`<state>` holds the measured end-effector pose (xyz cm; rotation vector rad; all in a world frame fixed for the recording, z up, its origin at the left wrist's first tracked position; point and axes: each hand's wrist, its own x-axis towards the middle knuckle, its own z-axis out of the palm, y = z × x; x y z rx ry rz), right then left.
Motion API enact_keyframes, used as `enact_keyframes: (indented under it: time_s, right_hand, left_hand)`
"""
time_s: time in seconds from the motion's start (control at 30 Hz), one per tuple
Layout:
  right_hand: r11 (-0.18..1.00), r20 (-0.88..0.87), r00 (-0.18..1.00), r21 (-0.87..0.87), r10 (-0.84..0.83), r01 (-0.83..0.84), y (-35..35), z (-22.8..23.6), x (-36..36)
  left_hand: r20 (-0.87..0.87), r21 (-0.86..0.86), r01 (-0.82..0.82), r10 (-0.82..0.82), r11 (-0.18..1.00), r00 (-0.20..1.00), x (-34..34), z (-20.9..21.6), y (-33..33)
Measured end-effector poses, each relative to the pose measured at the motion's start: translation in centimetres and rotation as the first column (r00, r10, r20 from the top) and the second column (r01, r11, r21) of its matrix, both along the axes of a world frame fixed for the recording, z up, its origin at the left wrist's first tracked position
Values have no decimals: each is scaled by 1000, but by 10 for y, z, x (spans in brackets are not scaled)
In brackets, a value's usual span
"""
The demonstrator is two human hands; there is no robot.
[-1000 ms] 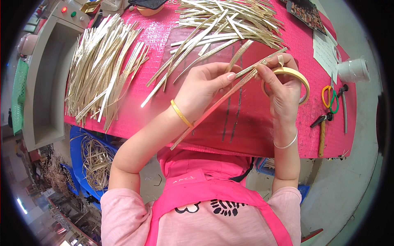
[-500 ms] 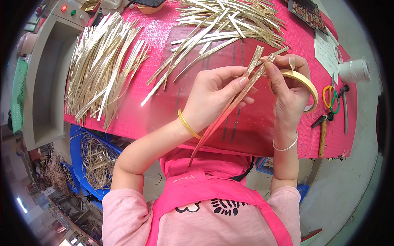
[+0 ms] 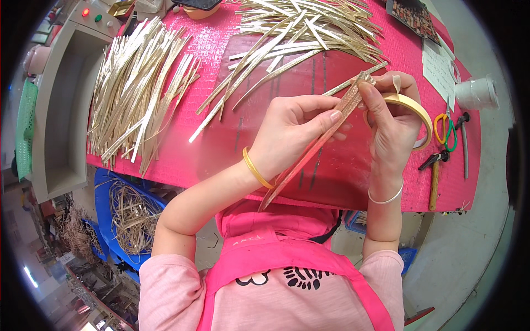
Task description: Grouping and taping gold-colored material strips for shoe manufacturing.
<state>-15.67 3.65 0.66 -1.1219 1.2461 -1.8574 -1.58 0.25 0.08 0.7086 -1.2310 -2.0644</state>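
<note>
My left hand (image 3: 290,132) pinches a long, flat bundle of pale bamboo strips (image 3: 314,146) near its upper end; the bundle slants from upper right down toward my chest. My right hand (image 3: 392,124) grips the bundle's top end with the thumb and also holds a tan roll of tape (image 3: 411,107), a short tape tab sticking up above the fingers. Both hands hover over the pink table (image 3: 221,149). A yellow bangle sits on my left wrist and a silver one on the right.
Piles of loose strips lie at the left (image 3: 138,88) and at the top (image 3: 309,27) of the table. Scissors (image 3: 444,129), pliers (image 3: 433,165) and a white roll (image 3: 477,94) lie at the right. A grey box (image 3: 61,105) stands left; a blue bin of strips (image 3: 124,212) sits below.
The bundle has swung from a flatter slant to a steeper one, its lower end now nearer my chest. My right thumb has come up onto its top end beside the tape roll.
</note>
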Motion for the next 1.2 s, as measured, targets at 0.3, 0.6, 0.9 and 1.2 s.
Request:
enact_keyframes:
  time_s: [0.3, 0.6, 0.9, 1.2]
  right_hand:
    - [998, 15, 1000, 56, -4, 4, -16, -9, -17]
    - [997, -446, 893, 16, -64, 80, 8, -23, -15]
    - [946, -141, 954, 227, 265, -230, 38, -39, 17]
    - [988, -710, 696, 156, 106, 8, 50, -49, 12]
  left_hand:
    - [150, 169, 104, -130, 980, 980, 21, -28, 15]
    - [205, 251, -15, -37, 968, 978, 26, -33, 17]
    - [35, 439, 103, -131, 893, 991, 28, -24, 14]
    - [100, 295, 1, -32, 955, 995, 29, -24, 21]
